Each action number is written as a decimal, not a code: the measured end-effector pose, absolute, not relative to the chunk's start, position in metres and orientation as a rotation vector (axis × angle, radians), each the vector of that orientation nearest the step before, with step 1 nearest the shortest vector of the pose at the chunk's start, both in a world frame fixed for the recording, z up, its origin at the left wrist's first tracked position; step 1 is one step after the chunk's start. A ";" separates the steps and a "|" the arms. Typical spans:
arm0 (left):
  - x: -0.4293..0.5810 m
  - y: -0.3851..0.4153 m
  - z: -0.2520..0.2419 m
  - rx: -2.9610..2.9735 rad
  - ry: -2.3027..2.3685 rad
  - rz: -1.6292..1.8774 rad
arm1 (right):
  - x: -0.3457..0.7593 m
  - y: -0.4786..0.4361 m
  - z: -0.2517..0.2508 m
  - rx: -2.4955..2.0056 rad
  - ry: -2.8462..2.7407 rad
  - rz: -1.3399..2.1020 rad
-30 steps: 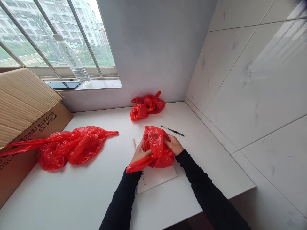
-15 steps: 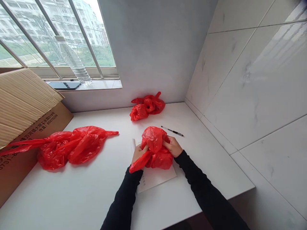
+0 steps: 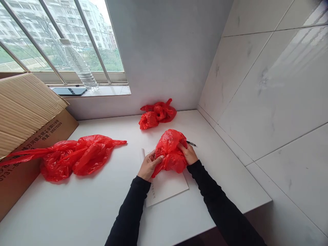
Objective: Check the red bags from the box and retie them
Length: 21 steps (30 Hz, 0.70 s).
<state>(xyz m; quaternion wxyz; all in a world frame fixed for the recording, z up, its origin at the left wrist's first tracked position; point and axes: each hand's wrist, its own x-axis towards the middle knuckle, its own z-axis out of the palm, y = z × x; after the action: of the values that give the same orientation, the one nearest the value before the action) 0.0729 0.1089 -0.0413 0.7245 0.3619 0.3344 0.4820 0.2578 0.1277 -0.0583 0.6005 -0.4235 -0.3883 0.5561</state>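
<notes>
A crumpled red plastic bag (image 3: 171,150) is held between both hands above a sheet of white paper (image 3: 169,189) with small handwriting down its left side. My left hand (image 3: 149,165) pinches the bag's lower left edge between thumb and fingers. Around its right side my right hand (image 3: 189,153) is closed, the thumb on top and some fingers hidden behind the plastic. A black pen (image 3: 191,143) lies just beyond my right hand, partly covered by the bag. What the bag contains cannot be seen.
More red bags (image 3: 79,155) lie at the left against an open cardboard box (image 3: 33,136). Another red bundle (image 3: 157,114) rests by the back wall. On the windowsill are a water bottle (image 3: 83,70) and a dark flat device (image 3: 68,91).
The held bag has turned and risen slightly away from me, and its loose end no longer hangs over my left wrist. More of my left hand and of the writing shows; the pen is partly covered.
</notes>
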 end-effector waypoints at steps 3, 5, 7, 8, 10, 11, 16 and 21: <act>0.075 0.112 -0.043 0.773 0.791 1.090 | 0.255 0.124 -0.053 -0.946 -0.893 1.348; 0.076 0.113 -0.043 0.760 0.823 1.109 | 0.253 0.122 -0.051 -0.914 -0.896 1.407; 0.076 0.112 -0.042 0.735 0.849 1.135 | 0.251 0.122 -0.052 -0.905 -0.905 1.428; 0.076 0.112 -0.041 0.711 0.857 1.146 | 0.250 0.121 -0.053 -0.912 -0.912 1.420; 0.074 0.109 -0.037 0.641 0.830 1.134 | 0.249 0.122 -0.056 -0.926 -0.914 1.404; 0.072 0.108 -0.034 0.607 0.790 1.115 | 0.249 0.123 -0.057 -0.928 -0.910 1.406; 0.073 0.102 -0.030 0.717 0.659 1.053 | 0.252 0.125 -0.060 -0.952 -0.887 1.437; 0.077 0.104 -0.041 0.819 0.710 1.087 | 0.254 0.123 -0.055 -0.915 -0.955 1.449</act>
<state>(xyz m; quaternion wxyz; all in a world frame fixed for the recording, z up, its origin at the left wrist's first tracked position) 0.0775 0.1037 -0.0412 0.7197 0.3703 0.3211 0.4917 0.2543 0.1231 -0.0553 0.5565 -0.3876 -0.4044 0.6137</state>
